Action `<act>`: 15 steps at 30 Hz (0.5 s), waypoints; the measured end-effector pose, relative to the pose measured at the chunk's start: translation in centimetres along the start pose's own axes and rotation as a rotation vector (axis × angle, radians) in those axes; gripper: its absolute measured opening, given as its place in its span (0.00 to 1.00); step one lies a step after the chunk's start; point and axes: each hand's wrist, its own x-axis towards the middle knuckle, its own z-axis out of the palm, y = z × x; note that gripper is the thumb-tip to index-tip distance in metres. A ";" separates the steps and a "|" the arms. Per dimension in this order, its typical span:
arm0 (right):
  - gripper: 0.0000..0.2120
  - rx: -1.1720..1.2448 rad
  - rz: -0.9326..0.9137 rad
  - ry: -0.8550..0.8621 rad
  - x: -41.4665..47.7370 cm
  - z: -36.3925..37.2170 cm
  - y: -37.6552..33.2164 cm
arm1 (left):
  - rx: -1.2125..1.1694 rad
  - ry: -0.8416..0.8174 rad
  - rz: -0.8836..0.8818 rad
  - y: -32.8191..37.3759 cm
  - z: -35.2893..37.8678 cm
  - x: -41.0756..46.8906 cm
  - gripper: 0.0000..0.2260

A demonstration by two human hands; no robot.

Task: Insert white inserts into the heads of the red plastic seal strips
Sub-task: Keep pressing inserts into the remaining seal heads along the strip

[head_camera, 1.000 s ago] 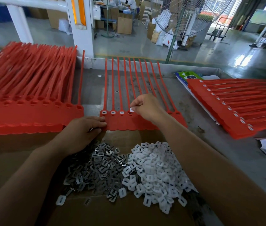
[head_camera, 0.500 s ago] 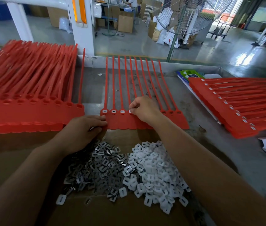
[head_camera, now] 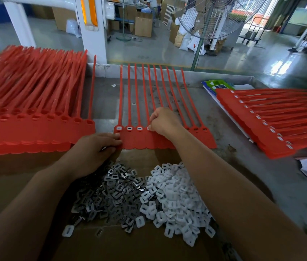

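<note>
Red seal strip sheet [head_camera: 145, 141] lies flat on worktop [head_camera: 243, 166], centre, tails pointing far. Three leftmost heads carry fitted inserts [head_camera: 129, 128]. Right hand [head_camera: 163, 121] over fourth head, grip curled, pinching white insert [head_camera: 149, 127] at that head. Left hand [head_camera: 96, 149] at near-left corner of sheet, fingers touching its edge; grip pinching or only pressing, cannot tell. Pile of white inserts [head_camera: 175, 196] near, on cardboard [head_camera: 17, 185], touching dark metal clips [head_camera: 115, 191]. Left stack [head_camera: 32, 110] and right stack [head_camera: 273, 117] of red strips beside.

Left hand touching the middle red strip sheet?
Touching. Head view: the left hand has its fingertips resting on the left edge of the red strip sheet, no gap.
</note>
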 end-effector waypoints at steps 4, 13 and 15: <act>0.10 0.023 0.059 -0.005 0.6 0.1 -0.1 | 0.002 -0.006 -0.001 0.1 -0.1 0.0 0.14; 0.04 -0.025 0.016 0.011 0.1 0.2 0.1 | 0.009 -0.007 -0.005 0.5 -0.2 0.0 0.14; 0.05 -0.034 -0.020 0.013 -0.3 0.0 0.2 | 0.007 -0.010 -0.009 0.5 -0.2 0.0 0.14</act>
